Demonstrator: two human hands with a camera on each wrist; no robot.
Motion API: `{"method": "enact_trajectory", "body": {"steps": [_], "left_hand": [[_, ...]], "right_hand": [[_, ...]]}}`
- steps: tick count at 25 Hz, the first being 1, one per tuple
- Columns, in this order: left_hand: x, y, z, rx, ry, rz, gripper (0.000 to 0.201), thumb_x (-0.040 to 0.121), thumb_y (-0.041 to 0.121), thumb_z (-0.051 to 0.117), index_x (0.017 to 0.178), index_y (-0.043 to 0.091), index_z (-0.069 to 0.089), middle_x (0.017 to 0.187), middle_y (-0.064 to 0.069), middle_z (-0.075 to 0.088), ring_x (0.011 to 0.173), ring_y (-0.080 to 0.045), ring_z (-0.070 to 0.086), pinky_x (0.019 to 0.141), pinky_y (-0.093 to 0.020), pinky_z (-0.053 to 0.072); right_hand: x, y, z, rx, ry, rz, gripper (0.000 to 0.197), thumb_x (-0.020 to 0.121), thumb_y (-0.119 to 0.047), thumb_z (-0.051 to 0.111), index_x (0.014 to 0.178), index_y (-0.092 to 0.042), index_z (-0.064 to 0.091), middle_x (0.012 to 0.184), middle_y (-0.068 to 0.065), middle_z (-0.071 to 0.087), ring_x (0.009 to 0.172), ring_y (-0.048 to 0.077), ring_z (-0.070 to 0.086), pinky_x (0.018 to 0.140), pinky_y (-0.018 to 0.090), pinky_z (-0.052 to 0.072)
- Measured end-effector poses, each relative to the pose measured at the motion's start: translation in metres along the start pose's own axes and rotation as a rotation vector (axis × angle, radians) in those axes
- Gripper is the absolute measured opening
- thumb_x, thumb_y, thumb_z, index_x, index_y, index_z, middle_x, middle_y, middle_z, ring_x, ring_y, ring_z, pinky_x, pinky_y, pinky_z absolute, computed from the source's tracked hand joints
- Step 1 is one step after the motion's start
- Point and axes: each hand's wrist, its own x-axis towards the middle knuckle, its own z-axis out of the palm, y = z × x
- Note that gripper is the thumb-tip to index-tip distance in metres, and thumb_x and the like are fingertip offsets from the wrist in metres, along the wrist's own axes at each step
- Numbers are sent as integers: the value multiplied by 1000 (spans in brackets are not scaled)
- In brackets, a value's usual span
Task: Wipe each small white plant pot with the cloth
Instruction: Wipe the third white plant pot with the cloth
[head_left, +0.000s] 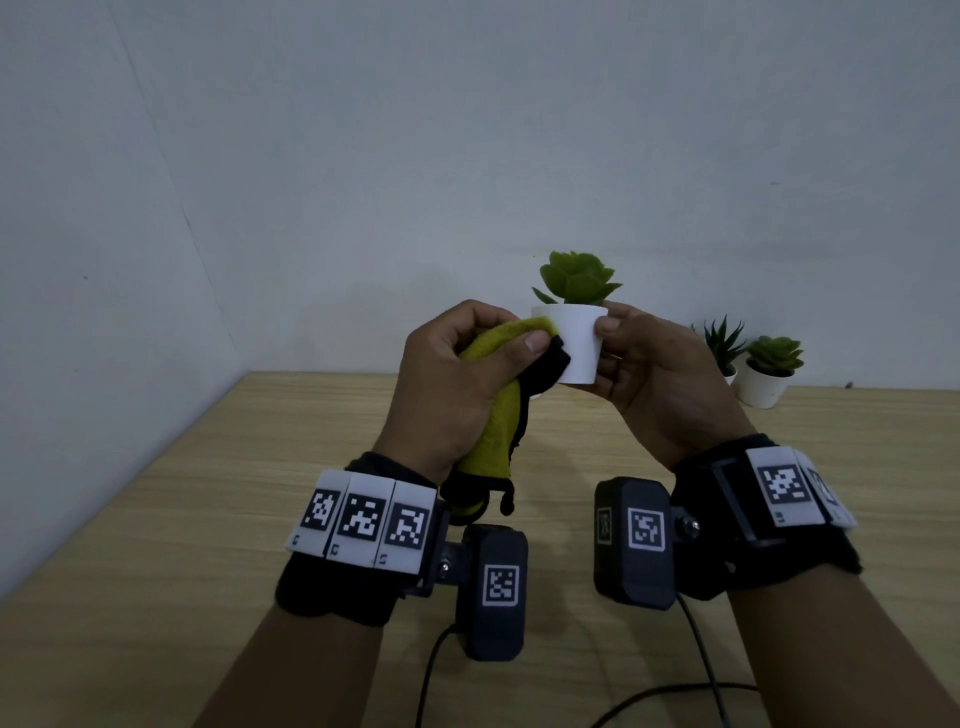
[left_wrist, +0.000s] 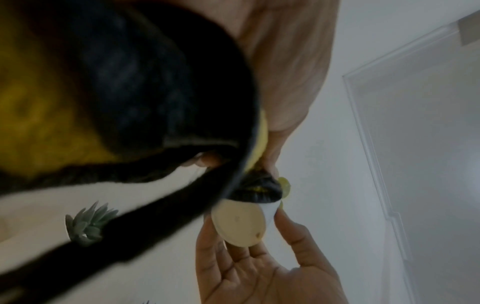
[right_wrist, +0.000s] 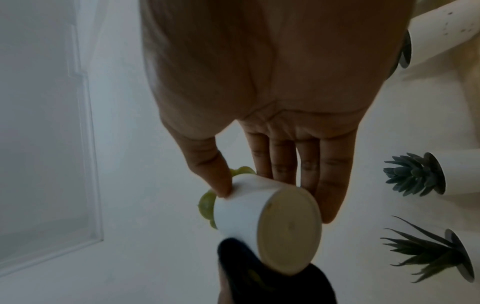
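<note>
1. Nearest, low in head view: two black wrist cameras (head_left: 493, 592) strapped on with checkered marker bands, cables trailing down over the wooden table (head_left: 182, 519).
2. Left hand (head_left: 457, 384) clenched round a bunched yellow cloth (head_left: 496, 415) with black trim; thumb pressing a fold against the left side of the pot. Rest of cloth hanging below the wrist.
3. Right hand (head_left: 660, 384) pinching the small white pot (head_left: 576, 345), thumb on the near side by the rim, fingers lying fairly straight along the far side, seen in the right wrist view. Pot held up clear of the table, between both hands, roughly upright in head view. Green succulent (head_left: 579, 278) sticking up out of it.
4. Progress, as a judgement: wiping of this pot underway, cloth touching only its left wall and lower edge; right side and pale base (right_wrist: 289, 228) uncovered. Probably needs turning in the fingers to reach the rest.
5. Farther right, against the wall: two more potted plants on the table, one spiky (head_left: 722, 345), one rosette-shaped in a white pot (head_left: 763, 387). Cannot tell whether already wiped. Right wrist view shows a further speckled white pot at its top edge.
6. Obstacles: none between hands and the waiting pots. Loose cloth tail covers most of the left wrist camera's view.
7. Behind: plain pale wall (head_left: 467, 130).
</note>
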Motion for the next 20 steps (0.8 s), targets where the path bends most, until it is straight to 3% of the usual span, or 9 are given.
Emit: {"method": "enact_trajectory", "body": {"steps": [3,8,11,15,20], "left_hand": [[-1,1,-1,25,-1,12,16,77,16,78,86,7,68,87,-12,71,78,-18,67,72,-35,58],[3,2,-9,-44,129,10,15,80,18,77,89,8,69,91,-15,71,82,-27,68,75,-43,59],[3,5,-11,-4,48,-14,15,79,16,77,87,8,68,86,-10,70,76,-19,67,70,-34,59],[4,6,-14,-54,101,-6,12,80,16,75,88,9,68,88,-11,71,78,-20,67,73,-37,59],[0,9,-12,6,-36,-32,15,80,12,74,87,3,66,79,-7,69,68,-14,66,60,-26,54]], "right_hand": [[-3,2,4,-54,-22,-6,44,76,-23,75,113,-2,65,107,15,72,93,28,69,79,36,58],[-7,4,11,-79,-49,21,47,75,-23,67,114,2,65,111,18,71,99,34,69,85,47,58],[-7,5,14,-30,-11,8,45,76,-21,67,114,4,65,108,17,72,101,35,68,85,48,57],[-7,5,15,-20,-36,17,40,77,-17,67,111,4,66,107,18,72,95,31,69,79,44,59],[-4,3,14,89,75,-12,36,75,-24,66,104,-2,68,105,19,69,91,29,68,71,32,58]]}}
